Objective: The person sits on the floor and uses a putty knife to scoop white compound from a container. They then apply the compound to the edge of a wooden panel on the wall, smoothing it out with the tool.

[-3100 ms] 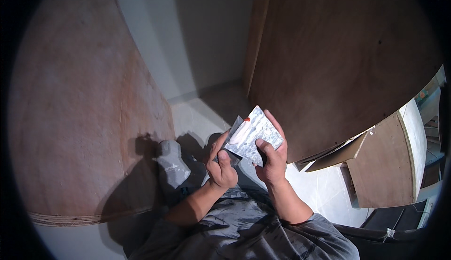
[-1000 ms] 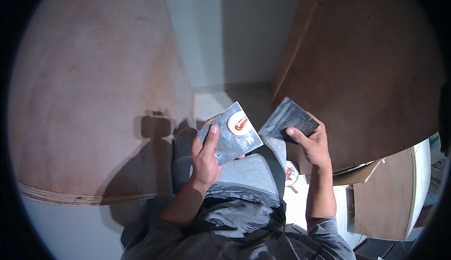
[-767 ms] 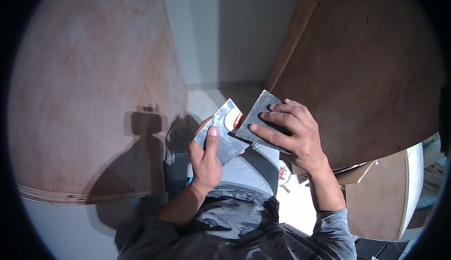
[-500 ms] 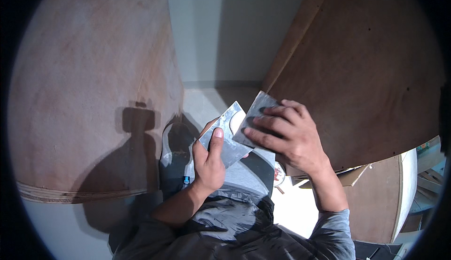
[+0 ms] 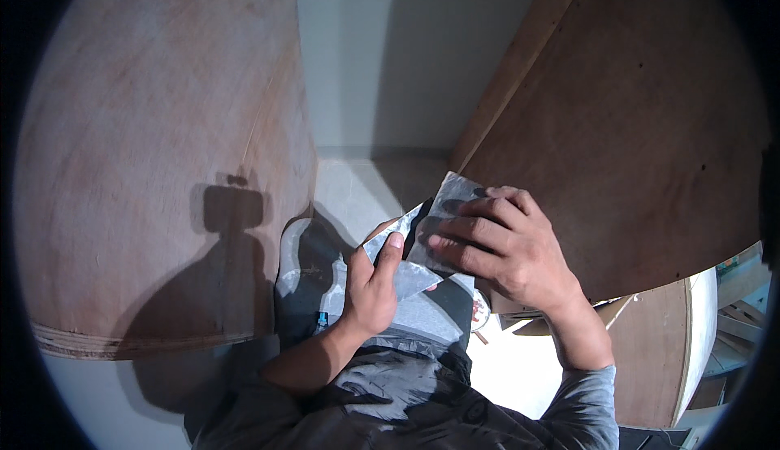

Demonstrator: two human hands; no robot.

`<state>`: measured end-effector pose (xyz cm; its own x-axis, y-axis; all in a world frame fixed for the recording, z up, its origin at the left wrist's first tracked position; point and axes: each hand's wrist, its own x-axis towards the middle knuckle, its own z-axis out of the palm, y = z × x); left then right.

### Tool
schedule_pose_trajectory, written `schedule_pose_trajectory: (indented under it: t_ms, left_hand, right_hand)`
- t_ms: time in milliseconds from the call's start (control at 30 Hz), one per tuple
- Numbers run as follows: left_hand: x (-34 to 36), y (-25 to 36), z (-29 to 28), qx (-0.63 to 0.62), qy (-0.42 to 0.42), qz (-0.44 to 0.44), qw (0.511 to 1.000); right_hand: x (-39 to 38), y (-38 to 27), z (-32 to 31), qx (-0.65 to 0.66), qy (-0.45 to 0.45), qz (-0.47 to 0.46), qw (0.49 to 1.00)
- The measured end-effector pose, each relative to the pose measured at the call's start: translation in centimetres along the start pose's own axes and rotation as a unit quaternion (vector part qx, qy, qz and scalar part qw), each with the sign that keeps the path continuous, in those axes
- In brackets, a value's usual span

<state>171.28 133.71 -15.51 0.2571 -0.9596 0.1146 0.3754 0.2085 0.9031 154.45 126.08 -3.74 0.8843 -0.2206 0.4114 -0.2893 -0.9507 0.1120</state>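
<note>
Left hand (image 5: 372, 297): closed around the near side of a flat metal plate (image 5: 416, 277), thumb laid along the upper face, other fingers mostly hidden beneath.
Left plate: tilted in front of the palm, reaching from the thumb toward the right hand.
Right hand (image 5: 524, 255): holding a second flat plate (image 5: 445, 196) from above, fingers spread across its upward-facing side; thumb out of sight.
Right plate: under the fingertips, slanted, overlapping the left plate's far part in view; whether they touch cannot be told.
Beneath the hands: the person's grey-clad legs (image 5: 422, 308).
Beside the knee: part of a round container (image 5: 479, 308) with red and white contents.
Either side: a plywood panel (image 5: 154, 125) at left, a darker panel (image 5: 642, 149) at right.
</note>
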Motion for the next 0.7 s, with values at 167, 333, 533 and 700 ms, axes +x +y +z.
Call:
schedule_pose_trajectory:
  t_ms: [167, 333, 533, 700]
  left_hand:
    - [-0.1, -0.8, -0.3, 0.000, 0.001, -0.037, 0.999]
    - [-0.2, -0.5, 0.1, -0.009, -0.012, -0.059, 0.998]
    - [0.2, -0.7, -0.1, -0.002, -0.049, -0.080, 0.996]
    - [0.3, 0.2, 0.4, -0.141, -0.052, -0.150, 0.977]
  right_hand:
    - [-0.4, 0.2, -0.4, 0.008, -0.065, 0.000, 0.998]
    - [-0.6, 0.0, -0.5, 0.007, -0.045, 0.004, 0.999]
    - [-1.3, 0.6, -0.6, 0.012, -0.058, 0.009, 0.998]
    - [-2.6, 1.2, -0.4, 0.088, -0.037, 0.025, 0.995]
